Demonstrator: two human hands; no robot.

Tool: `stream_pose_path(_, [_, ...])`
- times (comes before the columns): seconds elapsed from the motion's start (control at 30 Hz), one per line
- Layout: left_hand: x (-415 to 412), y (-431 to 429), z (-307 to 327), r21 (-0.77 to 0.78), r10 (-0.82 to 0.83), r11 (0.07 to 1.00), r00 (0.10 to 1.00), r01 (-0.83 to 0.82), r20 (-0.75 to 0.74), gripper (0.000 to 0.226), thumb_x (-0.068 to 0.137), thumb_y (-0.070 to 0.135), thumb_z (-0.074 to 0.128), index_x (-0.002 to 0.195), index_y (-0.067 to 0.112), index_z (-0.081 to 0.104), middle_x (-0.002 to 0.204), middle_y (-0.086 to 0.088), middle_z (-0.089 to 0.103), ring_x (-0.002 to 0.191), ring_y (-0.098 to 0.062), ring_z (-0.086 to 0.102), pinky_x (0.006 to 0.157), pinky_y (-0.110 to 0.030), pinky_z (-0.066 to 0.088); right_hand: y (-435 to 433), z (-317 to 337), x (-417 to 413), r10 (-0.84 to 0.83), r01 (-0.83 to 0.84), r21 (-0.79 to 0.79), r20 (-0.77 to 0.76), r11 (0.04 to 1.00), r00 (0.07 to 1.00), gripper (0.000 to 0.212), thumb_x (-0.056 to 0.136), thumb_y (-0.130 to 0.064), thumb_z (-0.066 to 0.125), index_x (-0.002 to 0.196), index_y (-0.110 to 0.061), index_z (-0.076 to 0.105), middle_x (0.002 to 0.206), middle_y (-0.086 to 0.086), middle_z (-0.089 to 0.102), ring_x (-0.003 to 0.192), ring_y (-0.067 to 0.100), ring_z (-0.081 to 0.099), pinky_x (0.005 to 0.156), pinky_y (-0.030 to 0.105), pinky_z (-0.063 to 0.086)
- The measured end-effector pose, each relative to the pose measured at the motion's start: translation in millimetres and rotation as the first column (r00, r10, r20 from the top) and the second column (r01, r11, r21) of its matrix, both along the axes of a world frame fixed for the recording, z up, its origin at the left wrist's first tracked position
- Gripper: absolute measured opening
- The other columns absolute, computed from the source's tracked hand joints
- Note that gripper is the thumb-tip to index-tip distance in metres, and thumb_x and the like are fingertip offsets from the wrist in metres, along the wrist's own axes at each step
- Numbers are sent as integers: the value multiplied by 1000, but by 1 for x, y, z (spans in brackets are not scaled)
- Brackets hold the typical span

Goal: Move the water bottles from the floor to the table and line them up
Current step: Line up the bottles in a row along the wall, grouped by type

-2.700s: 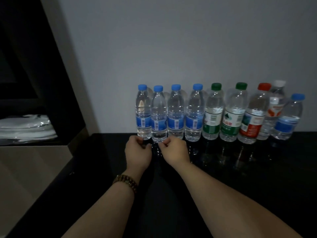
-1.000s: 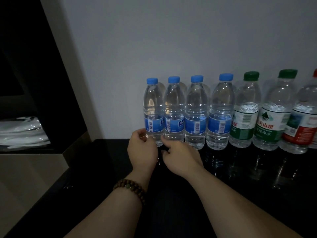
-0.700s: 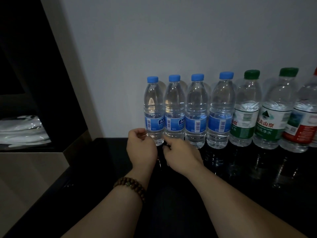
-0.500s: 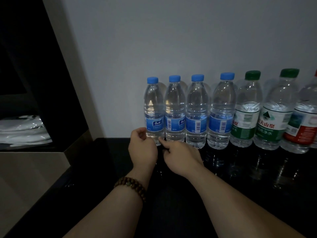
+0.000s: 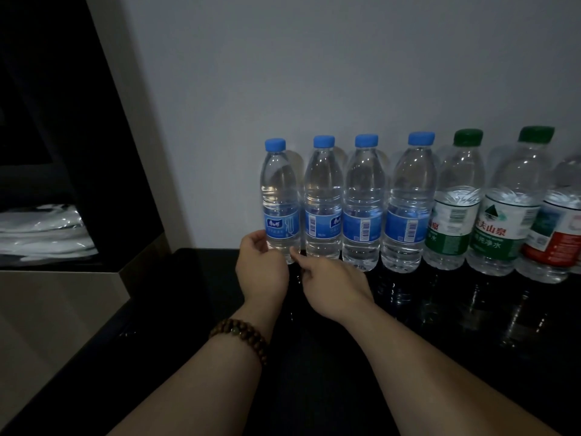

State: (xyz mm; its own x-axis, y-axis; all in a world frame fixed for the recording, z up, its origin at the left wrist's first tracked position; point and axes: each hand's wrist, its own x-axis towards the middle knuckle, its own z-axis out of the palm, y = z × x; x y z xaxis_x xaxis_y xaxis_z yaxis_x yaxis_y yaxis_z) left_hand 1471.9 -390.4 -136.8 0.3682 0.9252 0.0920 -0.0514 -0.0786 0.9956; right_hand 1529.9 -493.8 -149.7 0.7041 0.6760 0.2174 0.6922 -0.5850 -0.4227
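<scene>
Several water bottles stand upright in a row on the black table (image 5: 440,341) against the grey wall. The leftmost blue-capped bottle (image 5: 279,196) has its base pinched between both hands. My left hand (image 5: 261,269) touches its lower left side, and my right hand (image 5: 330,284) touches its lower right with the fingertips. Beside it stand three more blue-capped bottles (image 5: 364,199), two green-capped bottles (image 5: 456,199) and a red-labelled bottle (image 5: 559,234), cut off by the right edge.
A dark cabinet (image 5: 63,121) rises at the left, with white plastic-wrapped items (image 5: 41,231) in its recess. A beige ledge (image 5: 56,297) sits below it, next to the table's left edge. The wall stands directly behind the bottles.
The leftmost bottle has turned on its base, its label now showing the brand side instead of the barcode. Both hands stay at its base; the view has come closer.
</scene>
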Motion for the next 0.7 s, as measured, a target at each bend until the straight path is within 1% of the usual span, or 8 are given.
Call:
stream_pose_path(0.07, [1,0,-1,2,-4,1000,1000,4,1,47,89,-1,63,129,21,57,117,7,65,100,-9,65,67,-18,49,0,0,0,-17,18,40,-21,999,1000,54,98,-33,39,142,-64,36,135,-6,65,115,24,63,86,33,49])
stream_pose_path(0.17, [2,3,-1,-11,63,998,998,-62,15,43,86,0,67,123,21,56,112,7,63,86,-1,58,60,-12,40,1,0,3,-29,35,95,-65,995,997,50,100,-35,39,144,-58,41,130,-4,68,112,25,64,84,34,49])
stream_pose_path(0.23, [2,4,-2,-12,77,997,997,-77,20,40,85,1,68,118,20,58,107,7,64,83,1,57,53,-9,41,1,0,2,-5,8,70,-44,997,999,49,100,-36,38,146,-54,36,125,-1,69,109,27,64,83,36,50])
stream_pose_path(0.3, [2,4,-3,-7,59,998,998,-59,20,38,85,1,68,117,20,60,102,9,65,82,1,59,48,-6,43,1,0,1,8,-7,26,-17,1000,1000,53,100,-36,38,148,-53,28,127,1,68,110,29,64,86,38,50])
stream_pose_path(0.37, [2,4,-3,-16,51,999,999,-51,16,41,86,-1,64,120,20,60,106,8,66,86,-1,61,54,-10,43,1,0,2,5,-5,7,-15,1000,1000,55,100,-35,38,150,-55,25,132,-1,66,115,30,63,88,38,49])
stream_pose_path(0.5, [3,4,-5,-23,5,1000,1000,-4,29,46,86,-3,63,126,19,58,114,4,67,93,-3,62,64,-14,43,1,1,1,-4,4,8,-25,1000,1000,57,97,-32,37,142,-67,31,136,-8,64,117,26,62,80,33,43])
stream_pose_path(0.6, [3,4,-5,-12,11,1000,1000,-11,21,46,86,-1,65,125,21,57,107,9,65,88,0,60,61,-13,42,1,0,1,-12,14,58,-48,998,999,54,96,-35,39,139,-67,35,129,-7,68,112,24,65,78,33,45])
stream_pose_path(0.7, [2,4,-3,-9,81,997,997,-81,1,40,86,3,67,121,21,59,104,9,63,82,1,57,58,-13,38,1,0,2,-20,25,82,-62,996,998,53,95,-40,42,144,-60,36,125,-4,70,111,24,65,78,33,45])
